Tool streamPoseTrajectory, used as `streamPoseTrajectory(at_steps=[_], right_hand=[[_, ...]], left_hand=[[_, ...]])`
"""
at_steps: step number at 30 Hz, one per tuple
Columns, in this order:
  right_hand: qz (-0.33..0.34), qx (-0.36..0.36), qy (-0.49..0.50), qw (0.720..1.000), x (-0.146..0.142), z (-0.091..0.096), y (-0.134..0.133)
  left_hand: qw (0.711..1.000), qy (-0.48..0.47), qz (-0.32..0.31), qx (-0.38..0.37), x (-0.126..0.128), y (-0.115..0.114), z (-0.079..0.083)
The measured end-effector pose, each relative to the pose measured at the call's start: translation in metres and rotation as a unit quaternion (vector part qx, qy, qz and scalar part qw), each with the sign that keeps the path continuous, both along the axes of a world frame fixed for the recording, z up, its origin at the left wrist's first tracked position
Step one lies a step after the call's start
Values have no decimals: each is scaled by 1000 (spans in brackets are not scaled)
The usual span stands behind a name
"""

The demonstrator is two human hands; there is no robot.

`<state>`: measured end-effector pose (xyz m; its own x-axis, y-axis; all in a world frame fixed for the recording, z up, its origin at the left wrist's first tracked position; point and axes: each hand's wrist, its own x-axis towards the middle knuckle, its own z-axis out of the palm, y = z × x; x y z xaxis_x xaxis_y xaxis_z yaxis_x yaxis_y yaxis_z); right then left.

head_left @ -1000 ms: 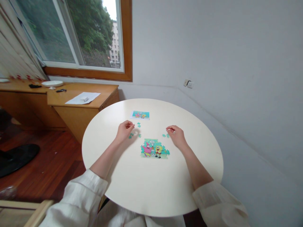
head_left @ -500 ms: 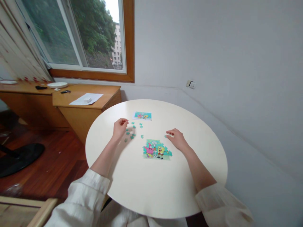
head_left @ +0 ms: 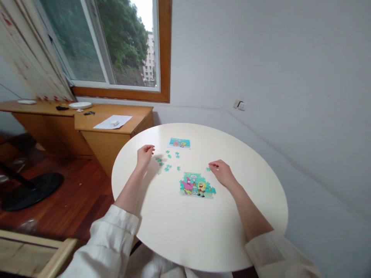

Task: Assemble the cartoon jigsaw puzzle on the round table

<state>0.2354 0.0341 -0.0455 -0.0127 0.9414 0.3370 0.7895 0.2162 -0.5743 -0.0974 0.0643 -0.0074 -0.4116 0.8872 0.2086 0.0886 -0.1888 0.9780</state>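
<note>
A partly joined jigsaw puzzle (head_left: 197,186) with cartoon figures on teal lies on the round table, in front of and between my hands. My left hand (head_left: 145,156) is raised left of the loose puzzle pieces (head_left: 168,168), its thumb and fingers pinched together; whatever they may hold is too small to make out. Just beyond the puzzle's upper right corner, my right hand (head_left: 222,172) has its fingers closed at a small teal puzzle piece (head_left: 208,169), which shows at the fingertips.
A picture card (head_left: 179,143) of the same scene lies behind the loose pieces. The white round table (head_left: 197,235) has its far edge close to the wall. Behind it on the left stands a wooden desk (head_left: 139,116) with a paper sheet (head_left: 108,122) and a white plate (head_left: 80,105).
The view has turned slightly left. My left hand has drawn a little away from the loose pieces, leftward. The fingers of my right hand have come closer together at the teal piece.
</note>
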Motion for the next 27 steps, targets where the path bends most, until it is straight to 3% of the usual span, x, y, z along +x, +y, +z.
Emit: streamPoseTrajectory(at_steps=[6,10,12,15,18,21,27], right_hand=[[2,15,3,1000,1,-3,2],[5,17,5,1000,1,-3,2],[5,12,3,1000,-1,-2,1],[4,7,0,1000,-3,2,0],[5,6,-1,1000,-5,5,-1],[8,2,-6,1000,-7,6,-2],[11,-2,-8,1000,-7,6,-2]], left_hand=[[1000,20,-1,-4,0,2,-2],[992,111,-57,-8,16,0,-8],[971,215,-105,-12,30,-6,-12],[903,392,-173,-25,50,-19,-16],[846,491,-206,-33,60,-29,-18],[828,519,-208,-45,62,-31,-18],[827,518,-214,-44,60,-28,-18]])
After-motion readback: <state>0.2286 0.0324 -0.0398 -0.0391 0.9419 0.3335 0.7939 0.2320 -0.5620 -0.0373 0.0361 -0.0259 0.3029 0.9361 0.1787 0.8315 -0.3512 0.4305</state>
